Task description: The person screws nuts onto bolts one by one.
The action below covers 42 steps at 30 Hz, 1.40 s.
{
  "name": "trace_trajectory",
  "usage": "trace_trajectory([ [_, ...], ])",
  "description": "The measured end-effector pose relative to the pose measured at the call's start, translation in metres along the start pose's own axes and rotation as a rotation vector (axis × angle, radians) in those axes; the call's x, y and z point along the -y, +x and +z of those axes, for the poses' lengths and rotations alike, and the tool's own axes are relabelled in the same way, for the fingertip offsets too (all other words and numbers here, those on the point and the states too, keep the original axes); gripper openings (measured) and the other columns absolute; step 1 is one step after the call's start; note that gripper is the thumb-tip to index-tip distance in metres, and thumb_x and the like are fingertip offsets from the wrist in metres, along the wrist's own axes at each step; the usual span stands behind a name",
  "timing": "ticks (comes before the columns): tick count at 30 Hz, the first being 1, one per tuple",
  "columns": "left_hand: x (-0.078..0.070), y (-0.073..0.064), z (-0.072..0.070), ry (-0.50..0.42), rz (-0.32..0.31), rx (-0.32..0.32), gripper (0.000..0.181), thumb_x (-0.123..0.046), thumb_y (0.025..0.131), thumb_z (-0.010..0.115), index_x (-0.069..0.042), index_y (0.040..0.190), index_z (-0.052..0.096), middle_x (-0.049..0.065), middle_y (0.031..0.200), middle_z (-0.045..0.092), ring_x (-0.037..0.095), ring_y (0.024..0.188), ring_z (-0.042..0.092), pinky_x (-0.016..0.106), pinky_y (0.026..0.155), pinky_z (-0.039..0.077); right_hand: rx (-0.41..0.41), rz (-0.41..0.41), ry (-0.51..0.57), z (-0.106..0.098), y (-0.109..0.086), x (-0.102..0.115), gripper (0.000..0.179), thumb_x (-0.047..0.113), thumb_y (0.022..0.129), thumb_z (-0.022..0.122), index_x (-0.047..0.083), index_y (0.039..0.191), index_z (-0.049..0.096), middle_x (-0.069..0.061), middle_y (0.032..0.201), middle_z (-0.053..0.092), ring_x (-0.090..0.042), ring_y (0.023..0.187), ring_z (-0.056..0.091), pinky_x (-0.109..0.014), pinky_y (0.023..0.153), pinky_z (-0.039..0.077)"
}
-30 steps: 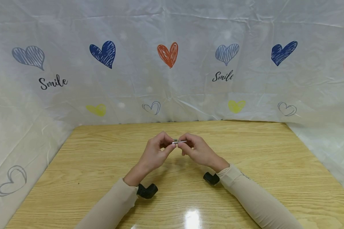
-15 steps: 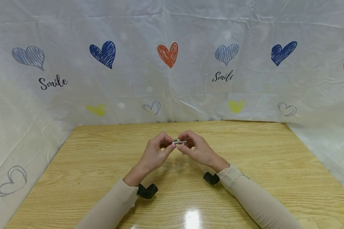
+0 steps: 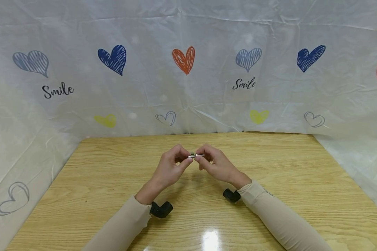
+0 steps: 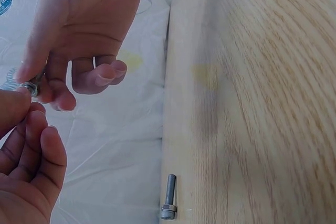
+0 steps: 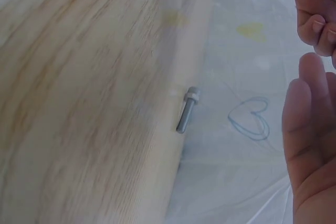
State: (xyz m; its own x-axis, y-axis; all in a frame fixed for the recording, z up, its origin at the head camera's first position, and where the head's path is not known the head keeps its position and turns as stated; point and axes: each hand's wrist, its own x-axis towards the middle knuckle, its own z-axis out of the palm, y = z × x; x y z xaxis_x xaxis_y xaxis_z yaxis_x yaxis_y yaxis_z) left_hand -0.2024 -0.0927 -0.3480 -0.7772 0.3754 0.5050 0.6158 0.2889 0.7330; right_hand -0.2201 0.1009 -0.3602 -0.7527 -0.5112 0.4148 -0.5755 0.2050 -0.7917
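Between both hands, in the middle of the head view, is a small metal bolt lying crosswise. My left hand pinches its left end between thumb and forefinger. From the other side, my right hand holds thumb and forefinger on the nut on the bolt. The nut is partly covered by fingertips in the left wrist view. The right wrist view shows fingers of both hands at its right edge, while the held bolt is out of that frame. Both hands are raised over the wooden table.
A second bolt with a nut on it lies on the table, near the far edge in both wrist views. Behind the table hangs a white cloth printed with hearts. Black wrist mounts stick out below the sleeves.
Half a second ago the right thumb and forefinger were spread apart around the bolt; now they have closed in on the nut again. The left hand has stayed in place.
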Motion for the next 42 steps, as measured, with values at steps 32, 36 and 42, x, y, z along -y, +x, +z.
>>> trace_trajectory([
  [32, -0.003, -0.001, 0.0, -0.003, -0.007, 0.005, 0.011, -0.006, 0.094, 0.061, 0.005, 0.091, 0.057, 0.018, 0.088, 0.064, 0.027, 0.07, 0.058, 0.038, 0.065, 0.05, 0.002, 0.008, 0.015, -0.001, 0.0, 0.001, 0.01, 0.007, 0.099, 0.052, -0.001, 0.1, 0.058, -0.006, 0.086, 0.06, -0.035, 0.072, 0.062, -0.032, 0.062, 0.05],
  [36, -0.002, -0.001, 0.001, -0.005, -0.006, 0.005, 0.008, -0.003, 0.093, 0.061, 0.004, 0.091, 0.057, 0.017, 0.089, 0.064, 0.027, 0.068, 0.058, 0.04, 0.066, 0.05, 0.001, 0.015, 0.0, -0.001, 0.0, 0.001, 0.014, 0.009, 0.1, 0.05, 0.005, 0.093, 0.061, -0.001, 0.079, 0.059, -0.033, 0.069, 0.06, -0.03, 0.059, 0.047],
  [42, 0.0, 0.0, 0.002, 0.002, -0.003, 0.002, 0.006, -0.001, 0.093, 0.061, 0.004, 0.091, 0.057, 0.016, 0.088, 0.064, 0.028, 0.067, 0.058, 0.036, 0.065, 0.05, 0.004, 0.023, -0.006, -0.001, 0.0, -0.004, 0.018, 0.013, 0.102, 0.047, 0.006, 0.095, 0.062, -0.007, 0.081, 0.06, -0.028, 0.069, 0.06, -0.03, 0.06, 0.047],
])
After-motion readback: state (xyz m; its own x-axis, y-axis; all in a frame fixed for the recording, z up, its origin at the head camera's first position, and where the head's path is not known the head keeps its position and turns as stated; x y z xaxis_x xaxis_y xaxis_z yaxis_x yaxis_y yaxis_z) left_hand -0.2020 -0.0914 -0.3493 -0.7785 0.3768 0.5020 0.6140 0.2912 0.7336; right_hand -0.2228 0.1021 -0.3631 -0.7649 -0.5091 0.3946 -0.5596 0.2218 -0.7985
